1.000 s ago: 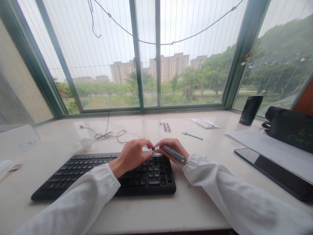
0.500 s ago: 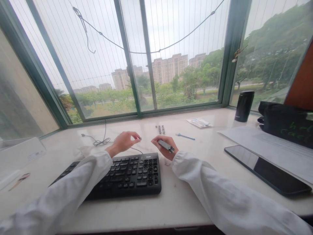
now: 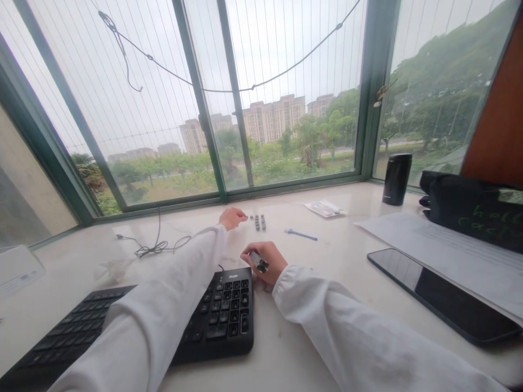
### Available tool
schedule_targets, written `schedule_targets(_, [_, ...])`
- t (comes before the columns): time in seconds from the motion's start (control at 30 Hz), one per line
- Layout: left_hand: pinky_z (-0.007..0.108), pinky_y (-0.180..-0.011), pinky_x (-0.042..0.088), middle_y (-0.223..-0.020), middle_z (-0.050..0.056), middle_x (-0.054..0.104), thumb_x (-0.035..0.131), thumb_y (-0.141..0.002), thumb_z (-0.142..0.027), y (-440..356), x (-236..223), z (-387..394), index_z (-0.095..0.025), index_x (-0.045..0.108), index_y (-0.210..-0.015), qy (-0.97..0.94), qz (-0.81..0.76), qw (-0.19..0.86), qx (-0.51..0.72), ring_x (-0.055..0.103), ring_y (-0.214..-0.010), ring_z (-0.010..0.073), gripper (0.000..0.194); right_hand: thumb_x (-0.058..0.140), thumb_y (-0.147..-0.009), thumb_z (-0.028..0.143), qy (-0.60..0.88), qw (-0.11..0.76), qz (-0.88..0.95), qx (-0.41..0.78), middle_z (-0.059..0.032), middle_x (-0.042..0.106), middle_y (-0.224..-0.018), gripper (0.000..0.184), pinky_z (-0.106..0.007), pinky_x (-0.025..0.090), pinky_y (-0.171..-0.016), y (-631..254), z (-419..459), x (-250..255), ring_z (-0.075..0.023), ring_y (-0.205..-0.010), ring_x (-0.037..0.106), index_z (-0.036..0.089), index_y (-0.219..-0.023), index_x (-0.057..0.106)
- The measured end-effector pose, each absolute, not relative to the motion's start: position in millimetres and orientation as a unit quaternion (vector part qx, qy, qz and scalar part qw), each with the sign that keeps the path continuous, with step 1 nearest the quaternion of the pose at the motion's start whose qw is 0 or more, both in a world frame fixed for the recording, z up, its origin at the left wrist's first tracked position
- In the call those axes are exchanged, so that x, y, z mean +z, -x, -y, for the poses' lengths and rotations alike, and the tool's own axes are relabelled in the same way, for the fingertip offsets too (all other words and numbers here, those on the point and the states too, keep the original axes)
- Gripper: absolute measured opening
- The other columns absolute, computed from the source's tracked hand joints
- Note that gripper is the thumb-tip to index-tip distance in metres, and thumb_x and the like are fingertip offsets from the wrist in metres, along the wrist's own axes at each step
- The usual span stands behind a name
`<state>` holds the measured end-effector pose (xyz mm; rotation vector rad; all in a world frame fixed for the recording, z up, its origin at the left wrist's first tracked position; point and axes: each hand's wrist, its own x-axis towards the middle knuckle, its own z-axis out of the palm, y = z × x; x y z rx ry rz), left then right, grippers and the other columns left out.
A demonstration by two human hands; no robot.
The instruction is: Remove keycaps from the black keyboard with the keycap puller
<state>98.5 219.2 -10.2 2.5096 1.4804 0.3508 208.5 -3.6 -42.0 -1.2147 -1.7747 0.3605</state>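
My left hand (image 3: 232, 218) is stretched far forward over the pale counter, fingers pinched together on a small dark keycap, just left of a short double row of loose grey keycaps (image 3: 257, 221). My right hand (image 3: 263, 263) rests at the right rear corner of the black keyboard (image 3: 212, 321), closed round a slim grey metal tool (image 3: 259, 262) whose end points toward me. Both arms wear white sleeves.
A thin blue stick (image 3: 301, 234) and a small plastic packet (image 3: 324, 208) lie beyond the right hand. A dark tablet (image 3: 441, 294), white papers, a black bag (image 3: 474, 209) and a black cylinder (image 3: 396, 178) sit at right. A coiled cable (image 3: 157, 248) lies at left, below the window.
My left hand left the keyboard's numpad area and reached forward to the loose keycaps with the small piece pinched. My right hand stayed closed on the tool. The view swung right.
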Motion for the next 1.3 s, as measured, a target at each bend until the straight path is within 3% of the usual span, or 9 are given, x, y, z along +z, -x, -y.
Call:
schedule_targets(0.13, [0.040,-0.087,0.053,-0.117,0.009,0.061,0.057,-0.094,-0.036,-106,-19,-230,-0.015,0.059,-0.117,-0.851,-0.502,0.110,0.109,0.062,-0.100,0.0198,0.031,0.063,-0.082,0.023,0.500,0.462,0.716,0.154,-0.0041,0.073,-0.070,0.014,-0.022,0.048,-0.061,-206,1,-47,-0.0151,-0.063,0.066,0.017,-0.079,0.075])
schedule_targets(1.3, [0.040,-0.087,0.053,-0.116,0.009,0.061,0.056,-0.094,-0.036,-119,-30,-245,-0.015,0.059,-0.117,-0.848,-0.510,0.112,0.093,0.062,-0.099,0.0196,0.032,0.063,-0.082,0.024,0.487,0.460,0.727,0.154,-0.0033,0.073,-0.073,0.014,-0.023,0.049,-0.066,-207,-1,-52,-0.0155,-0.067,0.068,0.020,-0.081,0.076])
